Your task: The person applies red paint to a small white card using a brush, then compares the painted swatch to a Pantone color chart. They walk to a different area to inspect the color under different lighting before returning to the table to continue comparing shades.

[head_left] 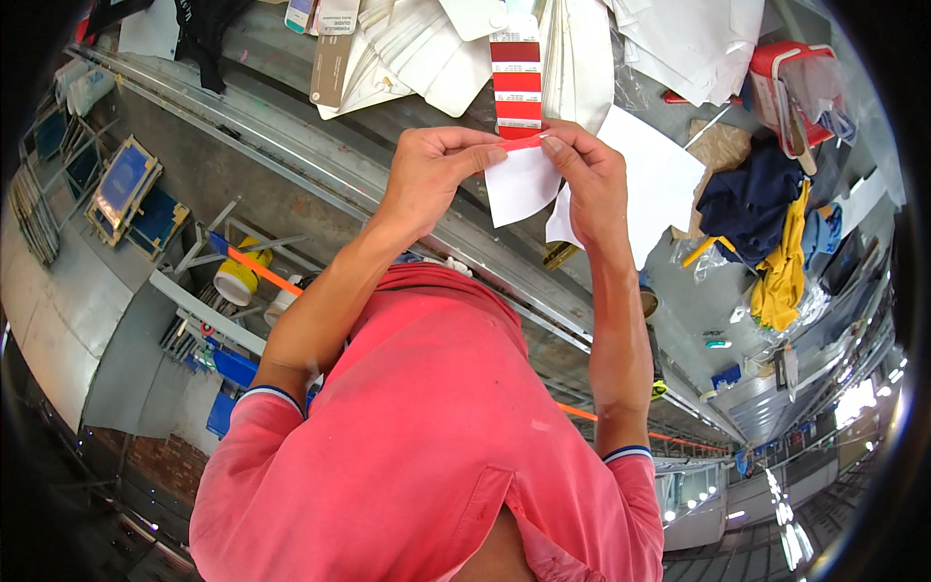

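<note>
Between my hands is a small white paper (521, 190) whose upper edge is folded over or coloured red. My left hand (434, 167) pinches its left end between thumb and fingers. At the other end, my right hand (589, 177) is closed on it the same way. Just beyond the red edge lies a colour swatch strip (516, 66) with several red patches, the nearest close to the paper. Fanned swatch cards (412, 63) spread around that strip on the table. A larger white sheet (652, 179) lies beside and partly behind my right hand.
Loose white papers (684, 44) and a red plastic holder (784, 92) are at the far right. Navy cloth (747, 199) and yellow cloth (784, 267) lie crumpled nearer. Left of the table's metal edge stand framed screens (124, 189) and a yellow tub (238, 279).
</note>
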